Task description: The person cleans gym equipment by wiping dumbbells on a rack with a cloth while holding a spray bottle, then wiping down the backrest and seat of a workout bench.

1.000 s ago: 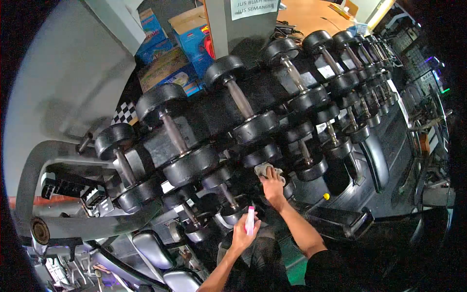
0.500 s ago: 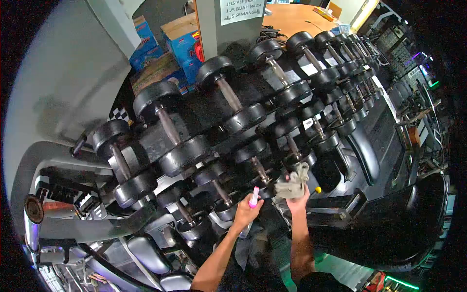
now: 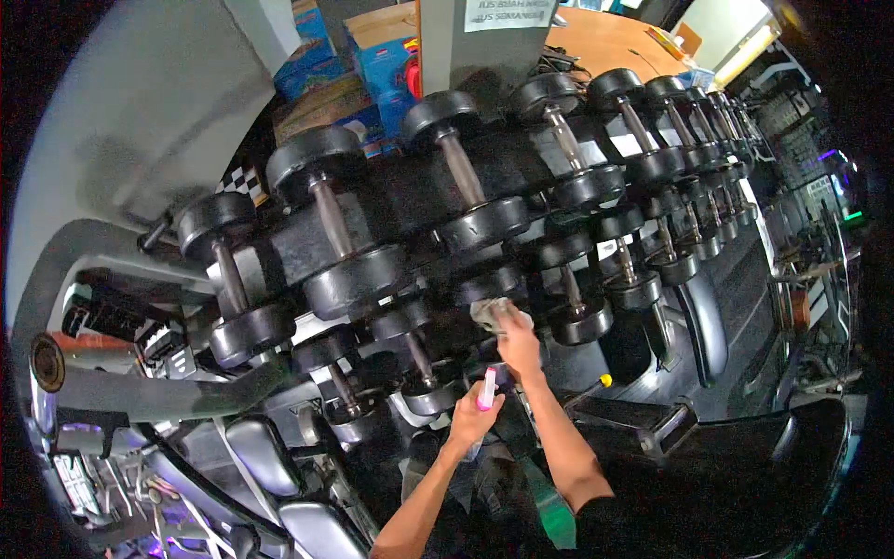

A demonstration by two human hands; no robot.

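My left hand is closed around a spray bottle with a pink and white nozzle; its body is mostly hidden below the fist. In my right hand is a bunched grey cloth. The cloth lies against a black dumbbell on the lower row of the rack, over its handle area, which the hand and cloth cover. A neighbouring lower dumbbell is left of the cloth, and another dumbbell is to its right.
Larger dumbbells fill the upper row. Black padded benches stand right of the rack, and gym machine frames are at left. Behind are blue boxes, a grey pillar and a wooden table.
My right hand has moved left with the cloth, from beside a dumbbell onto a lower-row dumbbell. The left hand keeps its hold on the spray bottle. The view has shifted slightly.
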